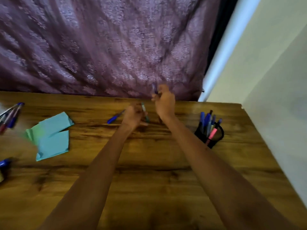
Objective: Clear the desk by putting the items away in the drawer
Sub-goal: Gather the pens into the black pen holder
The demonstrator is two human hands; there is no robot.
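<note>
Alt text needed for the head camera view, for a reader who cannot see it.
Two bare arms reach across a wooden desk; the right hand lifts a blue pen, and the left hand grips a teal pen. Blue paper lies left, a black pen holder stands right.

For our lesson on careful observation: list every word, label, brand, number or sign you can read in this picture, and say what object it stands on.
None can be read.
Pens in the black mesh holder: any print too small and blurred.
Pens at the desk's left edge: blurred, nothing legible.
Pen in the left hand and pen in the right hand: motion-blurred.
Blue-green folded papers: no writing visible.
</note>
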